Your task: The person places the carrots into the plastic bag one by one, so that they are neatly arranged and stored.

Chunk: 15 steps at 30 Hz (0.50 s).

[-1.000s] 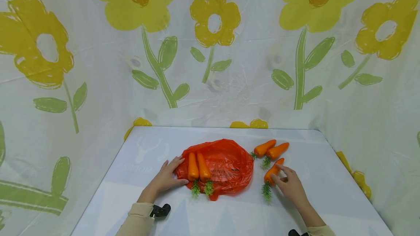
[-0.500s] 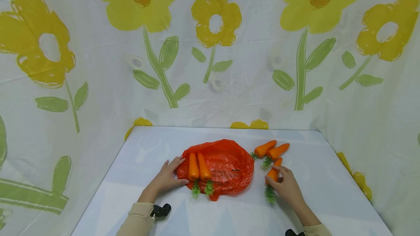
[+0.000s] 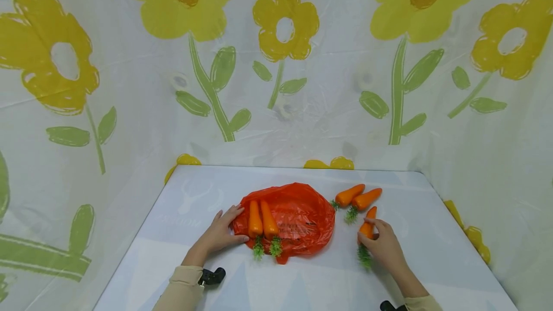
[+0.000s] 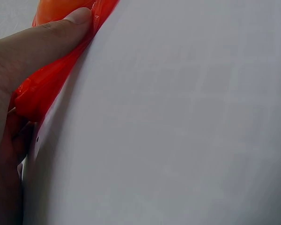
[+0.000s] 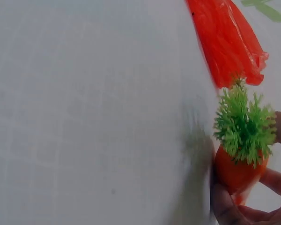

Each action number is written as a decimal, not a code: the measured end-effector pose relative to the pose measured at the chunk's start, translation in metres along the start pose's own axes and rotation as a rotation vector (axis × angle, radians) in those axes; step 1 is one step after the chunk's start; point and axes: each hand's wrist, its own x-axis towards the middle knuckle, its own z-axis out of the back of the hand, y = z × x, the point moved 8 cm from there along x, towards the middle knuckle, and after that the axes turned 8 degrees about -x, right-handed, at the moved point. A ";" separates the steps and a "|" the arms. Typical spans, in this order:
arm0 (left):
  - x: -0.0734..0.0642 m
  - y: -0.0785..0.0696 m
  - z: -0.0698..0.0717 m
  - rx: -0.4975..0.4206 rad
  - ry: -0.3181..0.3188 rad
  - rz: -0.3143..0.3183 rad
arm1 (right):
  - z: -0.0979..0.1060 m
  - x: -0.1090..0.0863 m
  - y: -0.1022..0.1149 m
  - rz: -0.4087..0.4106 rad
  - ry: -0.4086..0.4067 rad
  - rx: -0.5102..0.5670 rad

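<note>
A red plastic bag point(image 3: 298, 220) lies spread with its mouth towards me in the head view. Two toy carrots point(image 3: 255, 220) with green leafy tops lie side by side on its left part, leaves over the near edge. My left hand point(image 3: 222, 232) grips the bag's left edge; in the left wrist view its thumb point(image 4: 61, 40) presses on the red film, other fingers partly hidden. Right of the bag, my right hand point(image 3: 382, 244) pinches another carrot point(image 3: 368, 227) between thumb and fingers. The right wrist view shows this carrot's leafy top point(image 5: 246, 126) close beside the table surface.
Two more carrots point(image 3: 350, 196) lie behind my right hand, near the bag's right side. The white table point(image 3: 181, 196) ends at a back edge before a flower-printed curtain point(image 3: 319, 124), which also rises at both sides.
My right hand has closed in on the near carrot, first drawing it slightly towards me, then shifting it a little to the right. The left hand and the bag stay in place.
</note>
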 end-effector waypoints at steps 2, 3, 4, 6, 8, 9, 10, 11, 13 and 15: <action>0.000 -0.001 0.000 0.001 0.002 0.004 | 0.001 0.000 -0.002 -0.004 0.001 0.004; 0.000 -0.002 0.001 0.002 0.003 0.005 | 0.001 0.000 -0.003 -0.007 0.001 0.005; 0.000 -0.002 0.001 0.003 0.005 0.006 | 0.001 0.000 -0.005 -0.011 0.001 0.007; 0.000 -0.003 0.001 0.004 0.005 0.005 | 0.000 0.000 -0.007 -0.015 0.003 0.014; -0.001 -0.003 0.001 0.000 0.004 0.005 | 0.000 0.001 -0.009 -0.019 0.003 0.020; -0.001 -0.003 0.001 -0.002 0.004 0.007 | 0.000 0.001 -0.010 -0.016 0.001 0.024; -0.001 -0.003 0.001 -0.003 0.004 0.009 | 0.000 0.001 -0.011 -0.013 0.000 0.030; -0.001 -0.002 0.001 -0.005 0.005 0.010 | 0.000 0.001 -0.011 -0.012 -0.001 0.035; -0.001 -0.002 0.001 -0.008 0.004 0.010 | 0.000 0.001 -0.013 -0.012 -0.003 0.044; 0.000 -0.002 0.001 -0.005 0.006 0.008 | 0.000 0.000 -0.014 -0.011 -0.005 0.049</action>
